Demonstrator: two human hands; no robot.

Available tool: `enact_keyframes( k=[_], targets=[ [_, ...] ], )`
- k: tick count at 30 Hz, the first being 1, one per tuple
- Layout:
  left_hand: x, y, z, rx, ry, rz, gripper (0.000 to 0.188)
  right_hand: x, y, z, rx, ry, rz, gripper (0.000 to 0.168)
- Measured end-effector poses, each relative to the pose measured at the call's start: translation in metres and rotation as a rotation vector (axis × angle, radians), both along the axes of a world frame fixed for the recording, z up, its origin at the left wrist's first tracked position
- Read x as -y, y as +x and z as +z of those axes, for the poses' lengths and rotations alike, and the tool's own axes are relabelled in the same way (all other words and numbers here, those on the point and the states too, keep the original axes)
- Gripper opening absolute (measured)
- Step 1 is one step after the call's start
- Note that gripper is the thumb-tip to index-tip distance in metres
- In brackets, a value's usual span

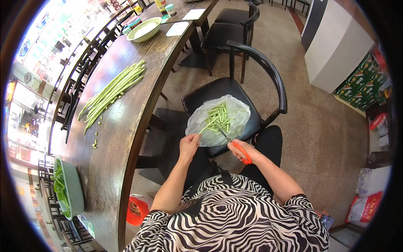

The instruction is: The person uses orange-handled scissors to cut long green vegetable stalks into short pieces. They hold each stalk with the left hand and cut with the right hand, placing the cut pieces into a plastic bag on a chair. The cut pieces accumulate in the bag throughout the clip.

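Note:
Between the fingertips of my left hand (pixel 189 146) is a thin green long bean (pixel 207 125), its far end reaching over a clear plastic bag (pixel 199 117). My right hand (pixel 241 150) grips orange-handled scissors (pixel 246 155), whose blades point at the bean; whether they touch it is hard to see. Short cut bean pieces (pixel 223 114) lie heaped in the opened bag, which rests on the black seat of a chair (pixel 204 89). To the left, a bundle of whole long beans (pixel 115 91) lies on the wooden table (pixel 104 167), with small trimmed ends (pixel 95 143) scattered beside it.
A green basin of leafy greens (pixel 70 189) stands at the table's near left. Farther back are a pale green bowl (pixel 146 30), a rubber band (pixel 162 48) and a white sheet (pixel 177 29). A red bag or bin (pixel 137 211) sits beside the table. More black chairs (pixel 224 34) stand ahead.

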State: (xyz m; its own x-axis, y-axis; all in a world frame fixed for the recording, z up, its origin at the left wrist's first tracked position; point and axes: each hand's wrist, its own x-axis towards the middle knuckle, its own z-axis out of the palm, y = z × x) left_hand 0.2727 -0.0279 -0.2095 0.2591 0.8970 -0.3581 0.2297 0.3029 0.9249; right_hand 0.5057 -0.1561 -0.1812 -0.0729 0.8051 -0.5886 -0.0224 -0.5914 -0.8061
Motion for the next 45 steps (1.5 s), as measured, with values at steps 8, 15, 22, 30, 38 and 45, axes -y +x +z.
enact_keyframes(
  k=[8, 15, 22, 30, 38, 45],
  targets=[
    [0.000, -0.004, -0.005, 0.076, -0.099, -0.062, 0.032, -0.013, -0.002, -0.007, -0.028, 0.036, -0.003, 0.049],
    [0.002, -0.001, 0.007, 0.134, -0.137, -0.075, 0.027, -0.014, 0.002, -0.013, -0.026, 0.054, -0.001, 0.047],
    [-0.012, 0.012, -0.011, 0.140, -0.092, -0.018, 0.016, -0.023, 0.003, -0.015, -0.007, 0.018, -0.018, 0.044],
    [-0.028, 0.030, 0.002, 0.130, -0.001, -0.010, 0.013, -0.017, 0.000, -0.017, -0.024, -0.041, 0.004, 0.037],
    [-0.023, 0.031, -0.033, 0.031, 0.063, -0.068, 0.012, -0.026, -0.016, -0.022, -0.039, 0.173, 0.102, 0.033],
    [-0.041, 0.070, -0.067, -0.239, 0.402, -0.142, 0.017, -0.023, 0.006, -0.068, -0.080, 0.033, -0.015, 0.034]
  ],
)
